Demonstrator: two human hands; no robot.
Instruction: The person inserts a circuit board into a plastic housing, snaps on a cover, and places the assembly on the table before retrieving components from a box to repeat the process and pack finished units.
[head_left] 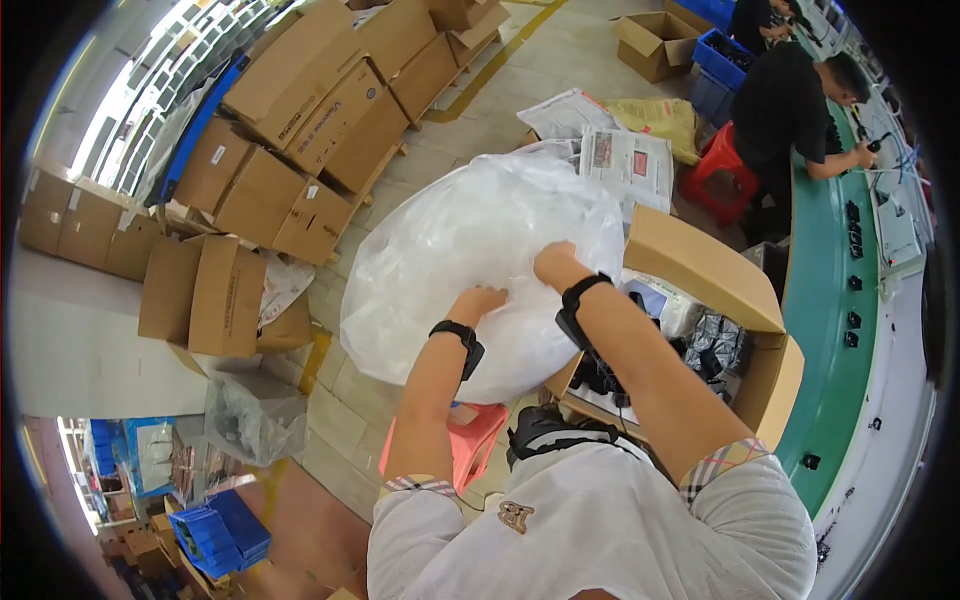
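A large, bulging translucent white plastic bag (430, 250) fills the space in front of me, its contents blurred by the film. My left hand (486, 299) is closed on the near side of the bag, its fingertips partly sunk in the folds. Farther right and a little higher, my right hand (555, 262) is curled like a fist around a part of the same bag. Black bands with small units sit on both wrists. A pink-red stool (478, 440) shows below the bag. Beside my right forearm stands an open cardboard box (778, 385) holding black parts and silvery bags.
Stacked cartons (300, 120) line the left, with an open carton (225, 295) nearer. On the right runs a green conveyor belt (825, 400) carrying small black parts. A co-worker (785, 110) sits there on a red stool (720, 172). Printed sacks (628, 160) lie beyond the bag.
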